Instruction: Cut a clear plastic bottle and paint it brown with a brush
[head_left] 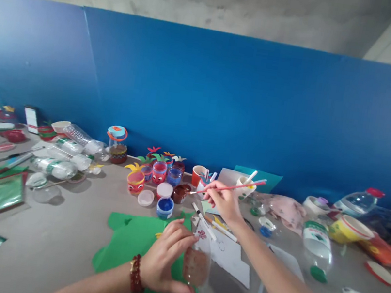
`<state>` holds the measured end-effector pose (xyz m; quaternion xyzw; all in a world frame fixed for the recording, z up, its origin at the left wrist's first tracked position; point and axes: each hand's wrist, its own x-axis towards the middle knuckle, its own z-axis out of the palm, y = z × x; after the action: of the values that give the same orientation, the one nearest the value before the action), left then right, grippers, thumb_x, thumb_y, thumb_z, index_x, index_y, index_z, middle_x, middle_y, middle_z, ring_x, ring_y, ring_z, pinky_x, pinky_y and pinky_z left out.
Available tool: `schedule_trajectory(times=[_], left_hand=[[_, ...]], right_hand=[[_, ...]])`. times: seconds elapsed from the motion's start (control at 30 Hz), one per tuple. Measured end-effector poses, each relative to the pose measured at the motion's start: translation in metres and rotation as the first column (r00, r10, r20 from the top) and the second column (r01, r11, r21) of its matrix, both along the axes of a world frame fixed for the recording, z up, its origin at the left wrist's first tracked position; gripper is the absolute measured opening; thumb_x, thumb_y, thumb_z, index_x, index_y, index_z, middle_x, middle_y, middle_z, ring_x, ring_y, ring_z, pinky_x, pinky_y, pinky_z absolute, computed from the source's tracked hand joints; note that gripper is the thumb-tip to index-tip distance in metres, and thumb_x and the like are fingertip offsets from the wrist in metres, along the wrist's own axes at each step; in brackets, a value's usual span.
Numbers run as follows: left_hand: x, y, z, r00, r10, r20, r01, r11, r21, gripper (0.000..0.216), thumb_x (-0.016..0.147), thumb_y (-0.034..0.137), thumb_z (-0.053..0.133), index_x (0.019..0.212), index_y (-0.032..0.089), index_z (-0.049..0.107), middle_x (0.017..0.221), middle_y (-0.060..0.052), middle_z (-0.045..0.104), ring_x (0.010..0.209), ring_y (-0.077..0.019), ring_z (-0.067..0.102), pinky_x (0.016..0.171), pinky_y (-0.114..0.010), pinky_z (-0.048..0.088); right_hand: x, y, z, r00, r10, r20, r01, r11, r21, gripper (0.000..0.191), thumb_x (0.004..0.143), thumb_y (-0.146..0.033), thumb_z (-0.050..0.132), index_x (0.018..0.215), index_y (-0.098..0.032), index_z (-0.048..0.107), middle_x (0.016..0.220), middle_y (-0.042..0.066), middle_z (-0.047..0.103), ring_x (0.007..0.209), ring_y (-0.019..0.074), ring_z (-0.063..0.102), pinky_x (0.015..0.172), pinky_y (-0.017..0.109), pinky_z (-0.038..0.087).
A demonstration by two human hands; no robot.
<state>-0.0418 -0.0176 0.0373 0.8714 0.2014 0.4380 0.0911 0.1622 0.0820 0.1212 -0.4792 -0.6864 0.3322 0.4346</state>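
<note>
My left hand (171, 255), with a dark red bead bracelet at the wrist, is wrapped round a clear plastic container (197, 264). Brownish paint coats part of it, and a small red flower shows near its upper end. My right hand (223, 200) pinches a red-handled paintbrush (233, 187), bristles pointing left. The brush tip is beside the open jar of dark brown paint (180, 193); I cannot tell whether it touches. A jar of blue paint (165, 207) stands in front of it. Green paper (130, 239) lies under my left hand.
Painted cups with paper leaves (136, 181) stand behind the paint jars. Plastic bottles (56, 167) lie at the left. White paper sheets (232, 257) and pens are under my right arm. At the right are a green-capped bottle (316, 248) and a yellow cup (350, 230).
</note>
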Motion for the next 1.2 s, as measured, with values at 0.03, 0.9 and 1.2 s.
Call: schedule_trajectory(times=[0.03,0.9,1.2], left_hand=[[-0.001,0.0,-0.001,1.0,-0.005,-0.007,0.005,1.0,0.001,0.095,0.074,0.072,0.068,0.145,0.017,0.035,0.114,-0.015,0.064,0.105,-0.0312,0.062,0.111,-0.061,0.035],[-0.005,0.01,-0.011,1.0,0.005,-0.008,-0.005,1.0,-0.022,0.096,0.072,0.072,0.069,0.144,0.019,0.034,0.115,-0.015,0.064,0.106,-0.0313,0.061,0.113,-0.062,0.03],[-0.003,0.01,-0.011,0.999,0.023,0.023,-0.023,1.0,-0.009,0.098,0.071,0.075,0.068,0.144,0.018,0.035,0.114,-0.015,0.064,0.106,-0.0316,0.062,0.112,-0.062,0.033]], right_hand=[[-0.007,0.012,-0.001,0.999,-0.002,0.032,0.002,1.0,0.01,0.013,0.082,-0.028,0.052,0.076,-0.021,0.061,0.06,-0.001,0.066,0.052,0.0136,0.059,0.047,0.021,0.044],[-0.045,0.06,0.004,0.918,-0.016,0.396,-0.031,0.993,0.112,0.025,0.081,-0.021,0.053,0.056,-0.022,0.053,0.057,-0.002,0.065,0.057,0.0143,0.059,0.062,0.024,0.04],[-0.037,0.066,-0.003,0.983,0.006,0.182,-0.01,1.0,0.022,0.019,0.077,-0.028,0.052,0.06,-0.022,0.056,0.054,-0.002,0.067,0.048,0.0135,0.059,0.052,0.022,0.044]])
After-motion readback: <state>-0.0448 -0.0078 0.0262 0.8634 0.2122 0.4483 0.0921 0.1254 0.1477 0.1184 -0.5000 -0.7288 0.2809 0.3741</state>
